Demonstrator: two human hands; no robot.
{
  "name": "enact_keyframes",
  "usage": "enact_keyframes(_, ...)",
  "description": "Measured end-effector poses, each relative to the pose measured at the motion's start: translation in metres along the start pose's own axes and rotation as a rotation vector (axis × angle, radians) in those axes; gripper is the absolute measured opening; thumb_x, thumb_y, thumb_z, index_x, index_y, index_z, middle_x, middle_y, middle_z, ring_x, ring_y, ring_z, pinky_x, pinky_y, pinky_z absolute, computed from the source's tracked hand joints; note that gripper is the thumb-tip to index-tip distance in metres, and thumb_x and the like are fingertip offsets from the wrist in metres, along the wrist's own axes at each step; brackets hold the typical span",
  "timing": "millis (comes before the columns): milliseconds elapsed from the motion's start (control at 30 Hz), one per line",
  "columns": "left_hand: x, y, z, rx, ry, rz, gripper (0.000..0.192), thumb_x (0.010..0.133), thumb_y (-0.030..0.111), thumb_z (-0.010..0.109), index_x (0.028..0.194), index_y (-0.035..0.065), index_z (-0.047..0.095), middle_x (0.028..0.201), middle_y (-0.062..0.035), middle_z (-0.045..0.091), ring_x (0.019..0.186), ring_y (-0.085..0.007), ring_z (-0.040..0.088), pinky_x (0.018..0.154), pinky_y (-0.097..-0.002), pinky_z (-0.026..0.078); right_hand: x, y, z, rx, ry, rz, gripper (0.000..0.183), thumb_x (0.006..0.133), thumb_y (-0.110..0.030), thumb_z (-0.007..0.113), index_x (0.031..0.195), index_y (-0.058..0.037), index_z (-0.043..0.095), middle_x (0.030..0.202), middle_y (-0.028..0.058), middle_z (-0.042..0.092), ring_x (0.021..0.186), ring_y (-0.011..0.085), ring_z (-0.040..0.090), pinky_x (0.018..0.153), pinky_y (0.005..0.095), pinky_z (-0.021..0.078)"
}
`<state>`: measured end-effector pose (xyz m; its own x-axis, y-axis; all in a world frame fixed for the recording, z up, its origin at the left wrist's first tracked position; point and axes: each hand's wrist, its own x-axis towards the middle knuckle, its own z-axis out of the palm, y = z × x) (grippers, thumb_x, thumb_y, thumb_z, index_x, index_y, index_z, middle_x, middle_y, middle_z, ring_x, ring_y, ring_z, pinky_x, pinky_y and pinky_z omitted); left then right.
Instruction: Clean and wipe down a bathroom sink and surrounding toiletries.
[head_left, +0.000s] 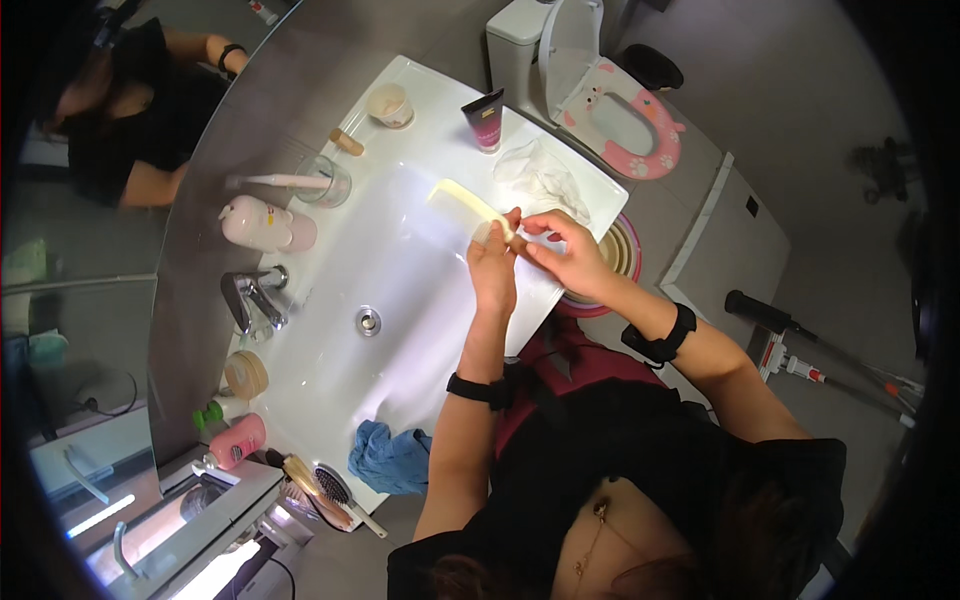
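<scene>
My left hand (493, 270) grips a pale yellow plastic comb (469, 199) above the right part of the white washbasin (420, 315). The comb's long spine points up and to the left, with its teeth facing the basin. Close beside the comb's near end is my right hand (574, 255), thumb and forefinger apart, with no object visible between them. Its thumb tip comes close to the fingers of my left hand. A crumpled white cloth or tissue (540, 176) lies on the counter just beyond both hands.
A dark tube (485, 124), a paper cup (390, 106) and a glass with a toothbrush (324, 182) stand along the rim. The faucet (255, 296) is at left. A blue cloth (388, 456) and a hairbrush (334, 484) lie nearer. Stacked basins (628, 251) sit below the counter.
</scene>
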<state>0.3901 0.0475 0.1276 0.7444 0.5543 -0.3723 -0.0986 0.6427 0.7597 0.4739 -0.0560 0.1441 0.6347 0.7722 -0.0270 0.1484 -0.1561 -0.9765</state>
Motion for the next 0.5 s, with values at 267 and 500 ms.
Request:
enact_keyframes(267,-0.018,0.026,-0.025,0.132,0.113,0.042,0.032,0.086,0.014,0.054,0.110,-0.0046,0.044,0.085,-0.0094,0.056,0.068,-0.0158,0.053,0.066,-0.0297,0.046,0.007,-0.031,-0.021,0.931,-0.291,0.393,0.050,0.093,-0.041,0.028,0.131,-0.0088,0.033,0.116,0.0179,0.053,0.109,0.0197,0.048,0.087,0.0301,0.0359)
enact_keyframes(500,-0.031,0.046,0.002,0.457,0.084,0.123,0.057,0.067,0.007,0.074,0.113,-0.0071,0.044,0.096,-0.0152,0.060,0.066,-0.0103,0.051,0.060,-0.0228,0.043,0.006,-0.032,-0.009,0.812,-0.397,0.350,0.055,0.092,-0.049,0.024,0.133,-0.0118,0.029,0.109,0.0128,0.058,0.102,0.0151,0.049,0.083,0.0305,0.0338)
